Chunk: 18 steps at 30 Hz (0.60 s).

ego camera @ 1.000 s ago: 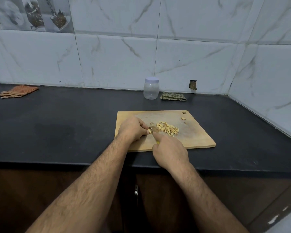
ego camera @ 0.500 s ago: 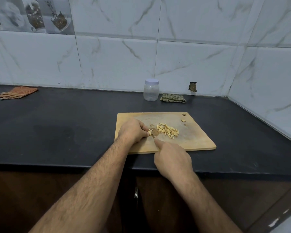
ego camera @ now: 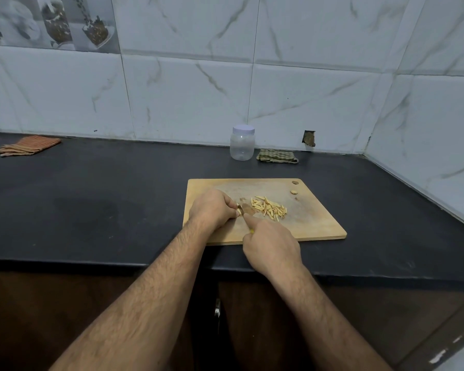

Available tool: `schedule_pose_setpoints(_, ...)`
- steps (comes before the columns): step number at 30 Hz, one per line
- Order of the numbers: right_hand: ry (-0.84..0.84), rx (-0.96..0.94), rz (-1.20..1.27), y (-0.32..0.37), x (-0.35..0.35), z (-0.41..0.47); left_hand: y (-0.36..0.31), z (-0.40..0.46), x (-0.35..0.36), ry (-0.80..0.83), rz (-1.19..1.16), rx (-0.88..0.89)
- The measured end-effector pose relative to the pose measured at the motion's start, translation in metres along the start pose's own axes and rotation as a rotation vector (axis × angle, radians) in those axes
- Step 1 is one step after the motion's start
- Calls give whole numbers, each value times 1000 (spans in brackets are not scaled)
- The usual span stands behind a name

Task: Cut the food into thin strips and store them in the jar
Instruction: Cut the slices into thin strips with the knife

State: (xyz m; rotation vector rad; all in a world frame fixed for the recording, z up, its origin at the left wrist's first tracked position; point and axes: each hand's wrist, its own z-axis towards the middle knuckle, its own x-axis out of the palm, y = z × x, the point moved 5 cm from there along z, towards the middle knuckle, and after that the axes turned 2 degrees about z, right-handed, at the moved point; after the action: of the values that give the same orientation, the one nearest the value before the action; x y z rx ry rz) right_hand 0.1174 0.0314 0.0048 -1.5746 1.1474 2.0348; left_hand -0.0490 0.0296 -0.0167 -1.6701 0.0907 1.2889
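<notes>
A pile of cut strips (ego camera: pixel 269 209) is seen at three o'clock of a small last piece (ego camera: pixel 238 211) pinched by the left hand (ego camera: pixel 212 210), a knife (ego camera: pixel 245 210) is gripped by the right hand (ego camera: pixel 271 246), and the lidded jar (ego camera: pixel 242 143) at twelve o'clock is judged not yet filled

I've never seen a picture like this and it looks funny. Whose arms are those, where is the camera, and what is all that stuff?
The camera sits on a person's head and looks down, so you see their own two arms, as if you were them. No robot here. On the black counter lies a wooden board. The left hand pinches a small piece of food against the board. The right hand holds a knife, its blade at that piece; the handle is mostly hidden in the hand. Beside them is a little pile of strips already cut. By the wall stands a clear jar with its lid on, nothing visible inside. There are also two folded cloths, an orange cloth and a green cloth.
</notes>
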Motion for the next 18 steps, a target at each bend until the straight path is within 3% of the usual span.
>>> schedule_pose_setpoints(18,-6,4,30,-5,-2,-4,-1,-2,-1,24,3,-30)
